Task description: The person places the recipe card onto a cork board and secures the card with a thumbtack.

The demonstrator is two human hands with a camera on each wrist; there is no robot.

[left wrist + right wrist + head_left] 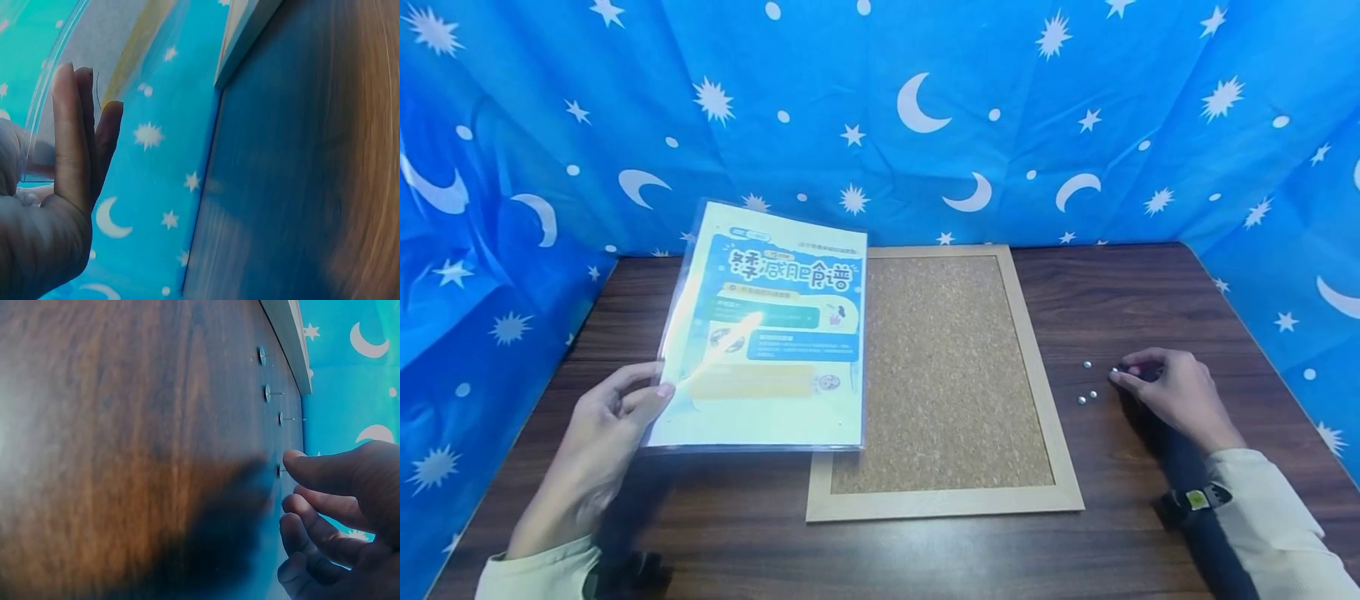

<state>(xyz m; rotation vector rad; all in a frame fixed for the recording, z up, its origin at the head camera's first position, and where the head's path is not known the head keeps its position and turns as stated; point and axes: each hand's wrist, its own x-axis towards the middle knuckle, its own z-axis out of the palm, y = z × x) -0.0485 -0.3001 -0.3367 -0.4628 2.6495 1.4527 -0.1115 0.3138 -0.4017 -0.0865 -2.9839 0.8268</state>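
My left hand [613, 425] pinches the lower left edge of a printed sheet in a clear plastic sleeve [775, 333], holding it up tilted, partly over the cork board [955, 375]. In the left wrist view, the fingers [70, 137] lie extended along the see-through sleeve [112, 44]. On the table to the right of the board, my right hand [1180, 396] has its thumb and index fingertips at a thumbtack [1114, 371]. The right wrist view shows that thumbtack [279, 470] standing pin up beside the thumb tip. Other silver thumbtacks [267, 393] lie close by, also pin up.
A pale wooden frame [947, 505] surrounds the cork board, which lies flat on the dark wood table [737, 533]. A blue cloth [880, 125] with stars and moons hangs behind and along both sides. Glare crosses the sleeve.
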